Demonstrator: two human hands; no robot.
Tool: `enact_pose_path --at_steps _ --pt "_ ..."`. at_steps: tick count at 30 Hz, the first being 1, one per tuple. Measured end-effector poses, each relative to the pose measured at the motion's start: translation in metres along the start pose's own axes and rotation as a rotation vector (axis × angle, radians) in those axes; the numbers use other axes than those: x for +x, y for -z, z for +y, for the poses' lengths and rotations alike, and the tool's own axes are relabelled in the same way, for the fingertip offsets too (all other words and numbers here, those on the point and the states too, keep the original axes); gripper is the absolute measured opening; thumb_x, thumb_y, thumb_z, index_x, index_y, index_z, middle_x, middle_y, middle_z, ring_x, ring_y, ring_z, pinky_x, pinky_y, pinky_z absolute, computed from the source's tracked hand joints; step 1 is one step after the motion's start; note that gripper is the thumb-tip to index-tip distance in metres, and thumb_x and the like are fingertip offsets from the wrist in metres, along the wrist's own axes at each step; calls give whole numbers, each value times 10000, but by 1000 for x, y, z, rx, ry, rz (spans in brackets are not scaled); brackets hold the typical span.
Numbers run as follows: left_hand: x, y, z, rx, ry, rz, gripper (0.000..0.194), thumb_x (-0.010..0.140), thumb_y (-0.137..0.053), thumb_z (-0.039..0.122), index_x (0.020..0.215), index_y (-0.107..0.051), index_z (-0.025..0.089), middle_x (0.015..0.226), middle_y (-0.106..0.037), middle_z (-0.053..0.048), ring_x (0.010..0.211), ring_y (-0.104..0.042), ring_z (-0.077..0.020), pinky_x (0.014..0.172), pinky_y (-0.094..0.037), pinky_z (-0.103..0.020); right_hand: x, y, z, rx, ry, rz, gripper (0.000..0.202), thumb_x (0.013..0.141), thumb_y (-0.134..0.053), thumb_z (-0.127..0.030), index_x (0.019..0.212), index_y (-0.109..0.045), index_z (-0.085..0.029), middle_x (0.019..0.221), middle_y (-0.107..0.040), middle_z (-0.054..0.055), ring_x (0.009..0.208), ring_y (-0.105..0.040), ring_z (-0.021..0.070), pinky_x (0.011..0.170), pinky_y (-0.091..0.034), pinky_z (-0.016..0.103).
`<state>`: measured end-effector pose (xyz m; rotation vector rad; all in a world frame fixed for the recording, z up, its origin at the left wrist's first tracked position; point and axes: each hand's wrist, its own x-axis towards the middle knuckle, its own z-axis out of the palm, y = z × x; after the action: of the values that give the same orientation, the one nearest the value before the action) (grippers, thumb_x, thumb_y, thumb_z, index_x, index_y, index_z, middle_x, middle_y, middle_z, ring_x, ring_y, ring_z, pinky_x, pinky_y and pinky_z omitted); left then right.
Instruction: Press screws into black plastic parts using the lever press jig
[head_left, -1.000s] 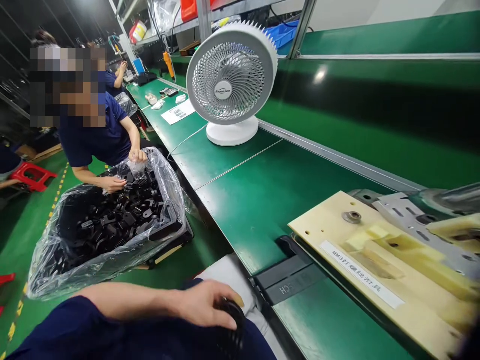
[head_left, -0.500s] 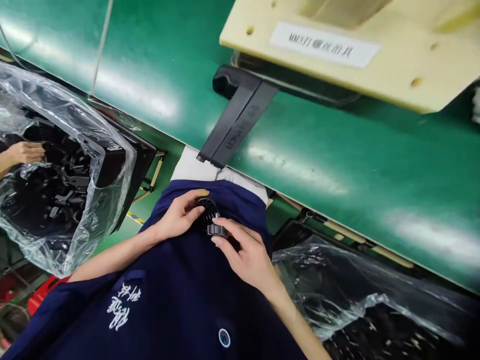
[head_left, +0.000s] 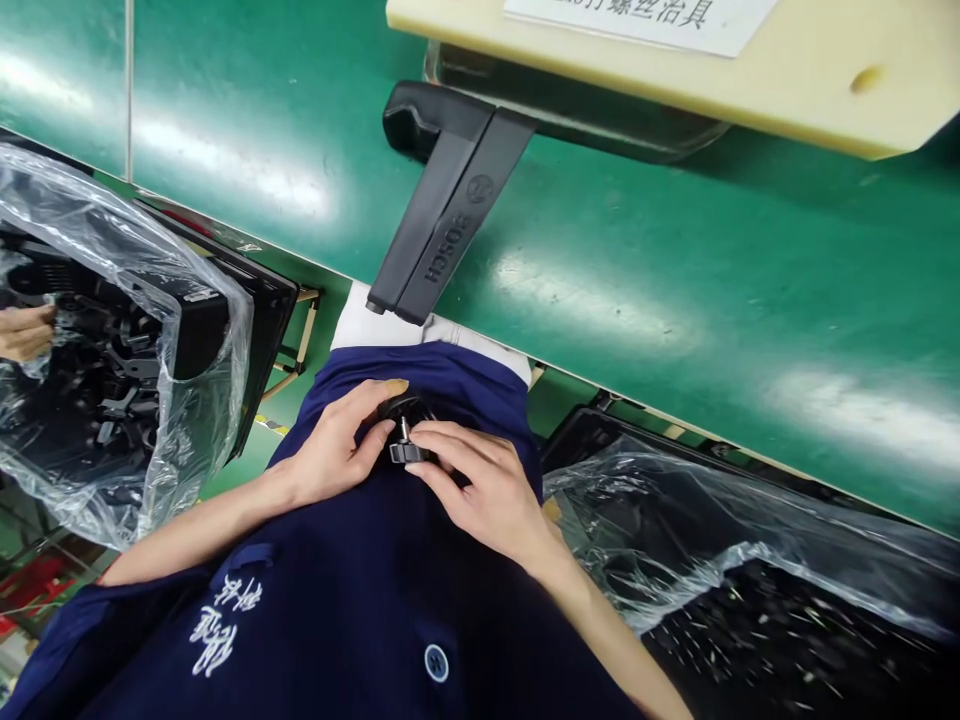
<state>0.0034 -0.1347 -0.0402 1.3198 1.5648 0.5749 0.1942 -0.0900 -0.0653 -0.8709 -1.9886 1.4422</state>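
Low in front of my navy shirt, my left hand (head_left: pixel 330 446) is closed on a round black plastic part (head_left: pixel 409 404), with a finger in a yellow cover over its far side. My right hand (head_left: pixel 484 482) pinches a black knob (head_left: pixel 405 453) between thumb and fingers. A short metal stud sticks up from the knob towards the round part, right beside it. Whether the stud touches the part I cannot tell. Beyond my hands, a black plastic handle piece (head_left: pixel 459 215) marked BOSCH lies at the table's edge, its near end jutting over.
A cream fixture board (head_left: pixel 630 75) with a printed label stands on the green table (head_left: pixel 675 250). At left, a plastic-lined bin (head_left: pixel 202 330) holds black parts, and another person's hand (head_left: pixel 26 333) reaches in. A second lined bin (head_left: pixel 705 590) with small black pieces stands at right.
The knob has turned so its metal stud now points up, and my right hand has come closer to my left. The view has shifted a little. The other person's hand has moved left.
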Motion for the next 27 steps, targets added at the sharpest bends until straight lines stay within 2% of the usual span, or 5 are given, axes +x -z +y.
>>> enact_pose_path --at_steps 6,11,17,23,27 --pt "2 4 5 28 -95 -24 394 865 -461 49 1231 -536 175 1108 -652 -94 1015 -635 -170 910 -547 -307 4 2 -3 88 -19 14 159 891 -621 -171 1048 -614 -191 1024 -696 59 910 -686 150 853 -581 269" --pt "2 5 4 -48 -60 -32 398 861 -460 52 1231 -528 183 1063 -641 -86 944 -641 -157 815 -565 -268 4 -6 3 29 -245 143 370 858 -674 -345 1177 -576 -184 1154 -614 120 1035 -643 209 899 -576 343" --pt "-3 4 2 -314 1 -93 439 874 -531 144 1304 -478 212 1190 -587 -118 1061 -645 -202 891 -573 -311 1 -11 6 127 -387 -91 427 925 -527 -390 1309 -487 -205 1221 -616 114 1140 -607 232 1006 -515 411" --pt "-1 -5 5 -129 -211 36 457 875 -584 152 1318 -491 215 1241 -623 -130 1168 -616 -210 967 -550 -310 -2 7 -11 -81 -287 56 439 890 -594 -313 1306 -502 -206 1168 -641 109 1072 -642 226 951 -557 378" --pt "19 3 23 -48 -521 103 481 849 -571 68 1317 -483 138 1264 -601 -178 1207 -591 -229 997 -537 -328 12 35 -22 -342 32 221 401 901 -581 -262 1287 -517 -175 1094 -649 128 1028 -649 233 884 -589 390"
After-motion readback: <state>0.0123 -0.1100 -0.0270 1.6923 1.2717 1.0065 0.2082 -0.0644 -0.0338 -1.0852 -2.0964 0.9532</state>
